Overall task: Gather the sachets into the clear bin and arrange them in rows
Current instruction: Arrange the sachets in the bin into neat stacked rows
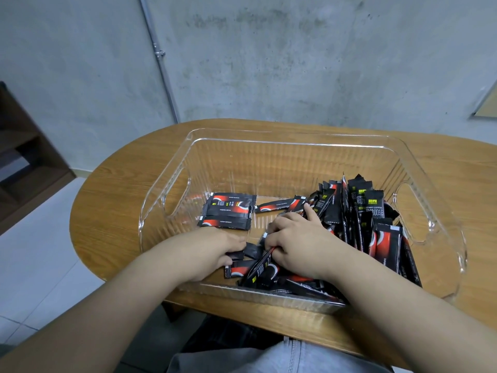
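Sachets [363, 219], black with red swirls, all sit inside the clear bin [269, 142] on the wooden table [115, 189]. A big loose heap stands on end and leans against the bin's right side, spilling toward the near wall. At the left of the bin floor, a small neat stack [227, 211] lies flat, several sachets side by side, and one single sachet [279, 205] lies flat just right of it. Both hands are down in the bin. Left hand [215, 251] rests low on the floor, fingers curled onto a dark sachet end at its fingertips. Right hand [293, 243] is pinching a sachet edge between thumb and fingers, index finger stretched out toward the heap. More sachets lie jumbled under and between the two hands. Behind the table, a grey concrete wall [295, 63] with a thin pipe [158, 57] running down it.
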